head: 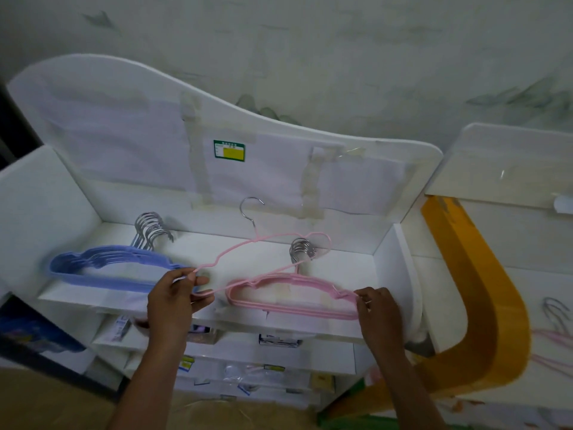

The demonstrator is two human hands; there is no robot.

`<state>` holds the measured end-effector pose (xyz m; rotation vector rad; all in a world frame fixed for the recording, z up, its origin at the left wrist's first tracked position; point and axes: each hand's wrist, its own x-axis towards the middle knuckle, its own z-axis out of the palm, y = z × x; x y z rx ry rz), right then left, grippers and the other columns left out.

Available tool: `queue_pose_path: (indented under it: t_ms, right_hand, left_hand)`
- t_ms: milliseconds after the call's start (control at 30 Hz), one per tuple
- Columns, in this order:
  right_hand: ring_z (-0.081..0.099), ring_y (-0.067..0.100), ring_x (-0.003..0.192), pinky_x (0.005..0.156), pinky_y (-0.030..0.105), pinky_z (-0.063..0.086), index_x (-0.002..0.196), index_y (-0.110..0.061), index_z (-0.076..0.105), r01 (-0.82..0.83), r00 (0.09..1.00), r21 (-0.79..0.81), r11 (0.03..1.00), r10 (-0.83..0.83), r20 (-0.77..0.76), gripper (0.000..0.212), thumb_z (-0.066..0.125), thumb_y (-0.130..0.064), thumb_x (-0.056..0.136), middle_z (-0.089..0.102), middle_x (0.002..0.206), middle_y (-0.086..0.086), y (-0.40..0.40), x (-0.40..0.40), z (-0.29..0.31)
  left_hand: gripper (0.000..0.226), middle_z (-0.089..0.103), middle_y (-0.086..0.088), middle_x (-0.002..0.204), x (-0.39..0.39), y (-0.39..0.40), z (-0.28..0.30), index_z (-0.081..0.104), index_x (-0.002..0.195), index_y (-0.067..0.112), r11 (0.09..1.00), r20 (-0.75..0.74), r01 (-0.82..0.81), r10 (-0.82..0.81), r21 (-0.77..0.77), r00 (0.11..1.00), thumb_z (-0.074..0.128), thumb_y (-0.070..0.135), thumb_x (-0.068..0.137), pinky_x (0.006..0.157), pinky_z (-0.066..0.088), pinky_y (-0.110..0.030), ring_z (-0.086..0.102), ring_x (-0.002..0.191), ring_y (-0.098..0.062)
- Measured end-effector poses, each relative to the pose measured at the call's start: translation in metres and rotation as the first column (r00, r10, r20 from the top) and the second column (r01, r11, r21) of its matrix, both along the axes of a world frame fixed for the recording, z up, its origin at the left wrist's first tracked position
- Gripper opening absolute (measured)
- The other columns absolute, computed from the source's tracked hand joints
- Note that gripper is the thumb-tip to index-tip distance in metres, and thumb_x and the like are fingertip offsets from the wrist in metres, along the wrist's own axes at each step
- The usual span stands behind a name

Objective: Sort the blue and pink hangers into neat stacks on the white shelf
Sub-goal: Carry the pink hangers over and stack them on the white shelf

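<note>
Head view, nearest first: two forearms reach up from the bottom edge toward the white shelf (217,319). Left hand (173,301) has thumb and fingertips pinched on the left end of a single pink hanger (235,252), which is raised and tilted above the shelf surface. Right hand (376,305) has its fingers curled at the right end of the pink stack (291,294), where the raised hanger's far end also seems to come down; whether it pinches the loose hanger, the stack, or both cannot be told.

Judging from this, the coming move is to lower the loose hanger flat onto the pink stack. Its long axis runs left to right, roughly parallel to the stack's, but it sits shifted left and upward, so it lies up and to the right from the left fingers. The right hand is the nearer one to the resting place.

Farther left lies the blue stack (108,268), just beside the left hand, its metal hooks (152,228) bunched toward the back panel (124,135).

Small tags hang on the lower shelf edges (279,341), too blurred to read. On the back panel is a green-bordered sticker (229,150) with a yellow block; its print is illegible.
</note>
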<state>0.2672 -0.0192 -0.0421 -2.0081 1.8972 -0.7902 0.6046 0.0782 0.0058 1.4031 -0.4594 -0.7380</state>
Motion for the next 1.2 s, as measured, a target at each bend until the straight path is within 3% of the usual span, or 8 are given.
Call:
queue_pose_path:
  t_ms: [167, 300, 500, 700, 767, 867, 1067, 1200]
  right_hand:
    - [0.058, 0.008, 0.095, 0.08, 0.017, 0.042, 0.115, -0.018, 0.066, -0.044, 0.983, 0.072, 0.996, 0.03, 0.183, 0.02, 0.056, -0.022, 0.099, 0.06, 0.101, -0.011, -0.003, -0.01, 0.007]
    - [0.059, -0.001, 0.096, 0.075, 0.01, 0.042, 0.114, -0.024, 0.063, -0.068, 0.953, 0.04, 0.997, 0.053, 0.297, 0.017, 0.056, -0.026, 0.099, 0.063, 0.104, -0.014, -0.004, -0.015, 0.021]
    - [0.057, -0.009, 0.097, 0.074, 0.005, 0.042, 0.116, -0.025, 0.063, -0.093, 0.942, 0.06, 0.994, 0.068, 0.328, 0.019, 0.056, -0.026, 0.098, 0.063, 0.106, -0.017, -0.005, -0.019, 0.028]
    - [0.058, -0.009, 0.098, 0.077, 0.01, 0.045, 0.117, -0.026, 0.062, -0.104, 0.947, 0.083, 0.991, 0.073, 0.313, 0.02, 0.057, -0.028, 0.098, 0.061, 0.105, -0.025, -0.004, -0.019, 0.022]
    - [0.058, -0.007, 0.099, 0.078, 0.012, 0.047, 0.118, -0.025, 0.062, -0.103, 0.951, 0.094, 0.99, 0.071, 0.302, 0.021, 0.058, -0.028, 0.097, 0.062, 0.106, -0.022, -0.005, -0.02, 0.019]
    - [0.059, -0.005, 0.099, 0.08, 0.016, 0.048, 0.119, -0.026, 0.061, -0.11, 0.96, 0.108, 0.988, 0.078, 0.269, 0.022, 0.06, -0.027, 0.096, 0.063, 0.108, -0.016, -0.008, -0.02, 0.016]
    - [0.059, 0.003, 0.102, 0.088, 0.021, 0.046, 0.118, -0.025, 0.061, -0.211, 0.971, 0.15, 0.966, 0.19, 0.145, 0.025, 0.063, -0.022, 0.094, 0.062, 0.111, -0.014, -0.012, -0.01, 0.013]
    - [0.06, 0.005, 0.09, 0.077, 0.01, 0.04, 0.108, -0.022, 0.067, -0.287, 0.956, 0.125, 0.95, 0.291, -0.019, 0.02, 0.066, -0.016, 0.09, 0.066, 0.1, -0.011, -0.019, -0.005, 0.006]
  left_hand:
    - [0.012, 0.071, -0.014, 0.079, 0.002, -0.012, -0.007, 0.064, 0.093, 0.004, 0.997, -0.006, 0.074, -0.074, 0.031, 0.997, 0.054, 0.005, 0.098, 0.056, 0.06, -0.031, 0.067, 0.057, -0.026]
    - [0.012, 0.07, -0.02, 0.081, 0.0, -0.023, -0.018, 0.064, 0.093, 0.003, 0.981, -0.003, 0.179, -0.18, 0.073, 0.984, 0.053, 0.003, 0.097, 0.052, 0.059, -0.033, 0.065, 0.056, -0.03]
    - [0.016, 0.064, -0.021, 0.08, -0.014, -0.039, -0.027, 0.064, 0.084, 0.004, 0.946, 0.027, 0.285, -0.292, 0.155, 0.956, 0.054, -0.002, 0.095, 0.046, 0.057, -0.03, 0.06, 0.07, -0.034]
    - [0.015, 0.064, -0.02, 0.085, -0.024, -0.043, -0.034, 0.065, 0.085, 0.003, 0.939, 0.233, 0.281, -0.324, 0.198, 0.917, 0.056, -0.003, 0.094, 0.046, 0.057, -0.029, 0.063, 0.071, -0.032]
    - [0.014, 0.067, -0.008, 0.084, -0.02, -0.043, -0.039, 0.068, 0.083, 0.016, 0.938, 0.42, 0.241, -0.33, 0.251, 0.846, 0.063, 0.007, 0.092, 0.052, 0.058, -0.036, 0.066, 0.068, -0.029]
    - [0.012, 0.065, 0.01, 0.08, -0.012, -0.042, -0.048, 0.063, 0.081, 0.034, 0.92, 0.704, 0.147, -0.375, 0.365, 0.603, 0.069, 0.027, 0.089, 0.061, 0.053, -0.036, 0.063, 0.068, -0.014]
    - [0.017, 0.059, 0.001, 0.099, -0.014, -0.048, -0.058, 0.068, 0.098, 0.024, 0.923, 0.802, 0.127, -0.379, 0.363, 0.462, 0.073, 0.016, 0.084, 0.063, 0.051, -0.036, 0.058, 0.088, -0.018]
    - [0.021, 0.066, -0.003, 0.096, -0.011, -0.056, -0.069, 0.072, 0.1, 0.016, 0.906, 0.799, 0.214, -0.423, 0.366, 0.427, 0.072, 0.006, 0.082, 0.073, 0.055, -0.044, 0.063, 0.091, -0.024]
